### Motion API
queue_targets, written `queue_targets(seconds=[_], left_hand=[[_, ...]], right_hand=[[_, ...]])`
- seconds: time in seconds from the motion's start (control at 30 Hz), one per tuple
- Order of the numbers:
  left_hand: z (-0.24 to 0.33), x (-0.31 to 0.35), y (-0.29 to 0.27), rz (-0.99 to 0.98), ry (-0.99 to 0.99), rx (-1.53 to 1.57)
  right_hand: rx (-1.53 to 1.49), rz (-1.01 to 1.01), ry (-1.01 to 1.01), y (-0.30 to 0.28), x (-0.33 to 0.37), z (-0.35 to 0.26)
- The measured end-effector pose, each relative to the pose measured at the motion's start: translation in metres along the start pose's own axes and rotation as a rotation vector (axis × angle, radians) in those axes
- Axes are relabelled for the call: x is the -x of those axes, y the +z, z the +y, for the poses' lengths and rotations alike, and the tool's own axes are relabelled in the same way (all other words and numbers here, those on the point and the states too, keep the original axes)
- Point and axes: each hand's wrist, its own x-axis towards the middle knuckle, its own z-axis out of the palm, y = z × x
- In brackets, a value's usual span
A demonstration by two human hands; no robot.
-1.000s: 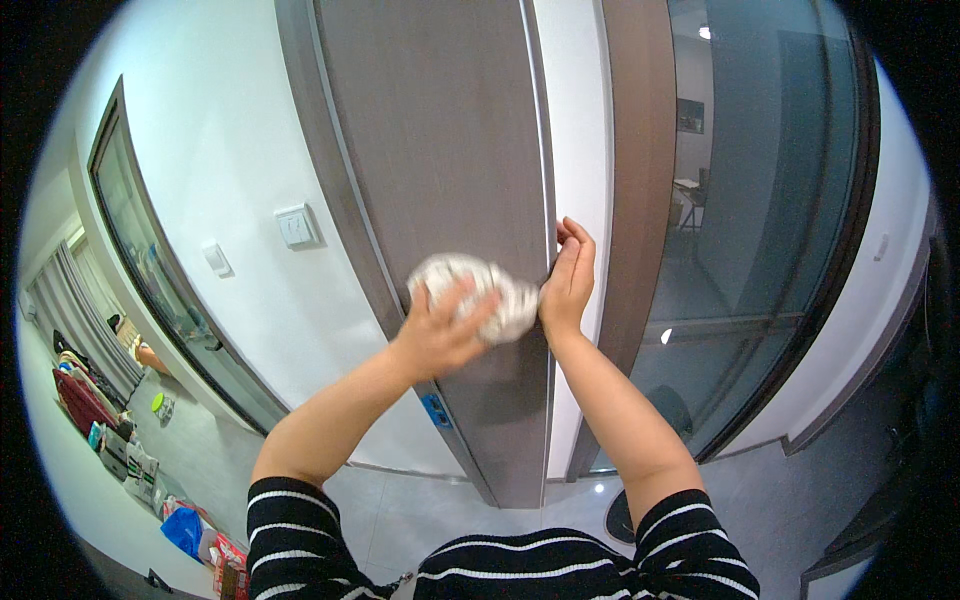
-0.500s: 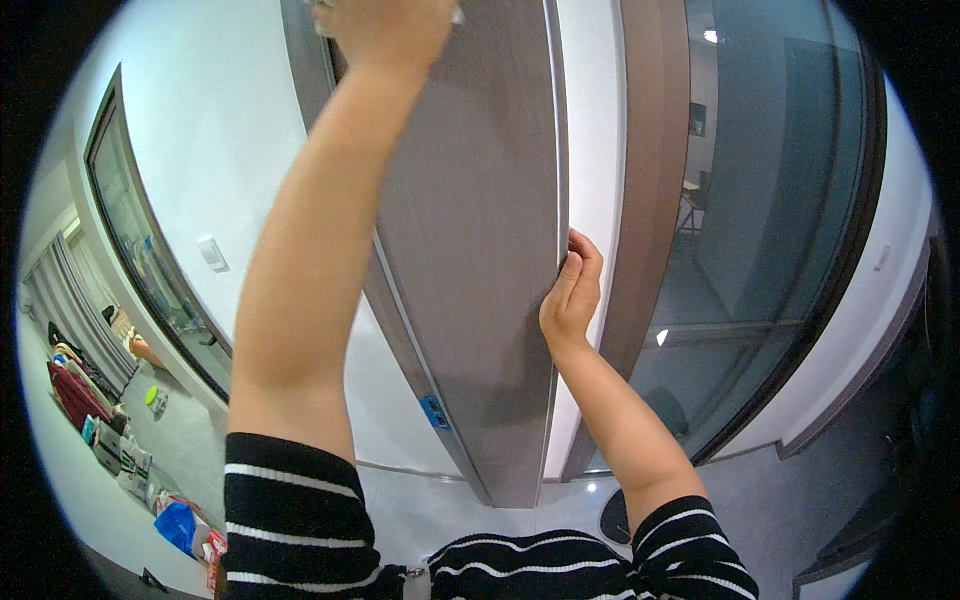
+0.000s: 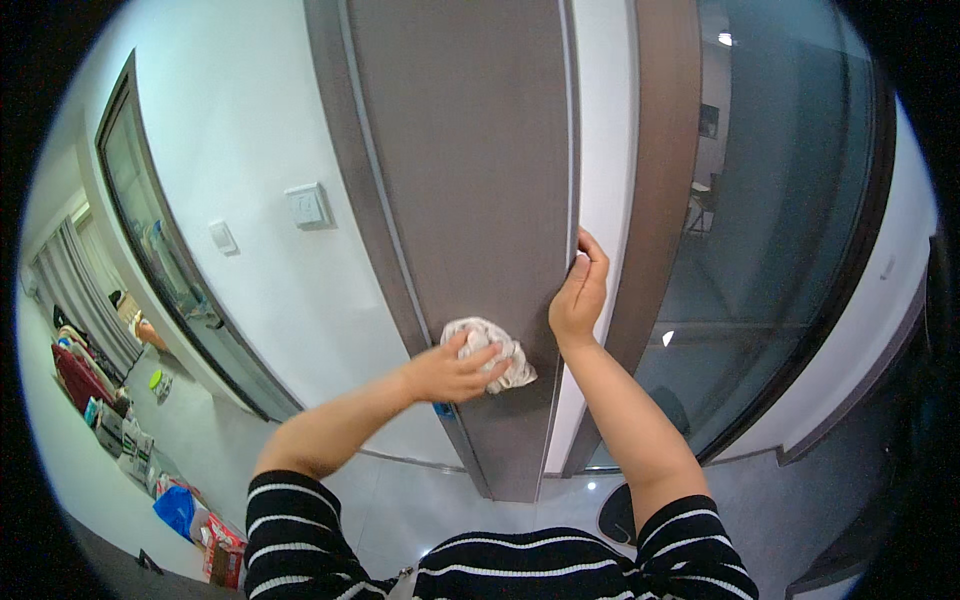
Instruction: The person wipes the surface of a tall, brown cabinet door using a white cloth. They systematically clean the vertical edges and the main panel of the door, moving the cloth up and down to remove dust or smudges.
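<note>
A crumpled off-white cloth (image 3: 488, 352) lies pressed against the lower part of a tall grey-brown door panel (image 3: 470, 180). My left hand (image 3: 460, 371) is over it, fingers bent and somewhat apart, holding it to the surface. On the panel's right edge sits my right hand (image 3: 580, 290); its fingers curl round behind that edge and their tips are hidden, while the thumb stays on the near side. Just below my left hand, a small blue patch (image 3: 443, 409) shows on the frame left of the panel.
A white wall with light switches (image 3: 308, 206) is on the left, beyond it a glass door (image 3: 165, 240) and a room with bags and clothes along a wall. To the right stands a large glass panel (image 3: 760, 240) in a brown frame. A dark round object (image 3: 617, 515) lies on the floor.
My left arm has come down from the top of the panel to its lower part, carrying the cloth. My right hand keeps its hold on the edge. The view has shifted slightly.
</note>
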Motion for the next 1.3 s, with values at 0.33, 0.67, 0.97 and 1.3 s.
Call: queue_targets(seconds=[0.33, 0.67, 0.97, 1.3], left_hand=[[-0.225, -0.112, -0.107, 0.575, -0.728, -0.450], [0.039, -0.009, 0.026, 0.287, -0.388, 0.047], [-0.096, 0.004, -0.066, 0.595, -0.601, -0.237], [-0.117, 0.019, -0.011, 1.017, -1.277, 0.131]], right_hand=[[0.022, 0.006, -0.022, -0.006, -0.001, -0.008], [0.125, 0.003, -0.026, 0.001, 0.000, -0.018], [0.206, 0.066, -0.052, 0.001, 0.002, -0.004], [0.254, 0.091, -0.065, 0.011, 0.006, -0.008]])
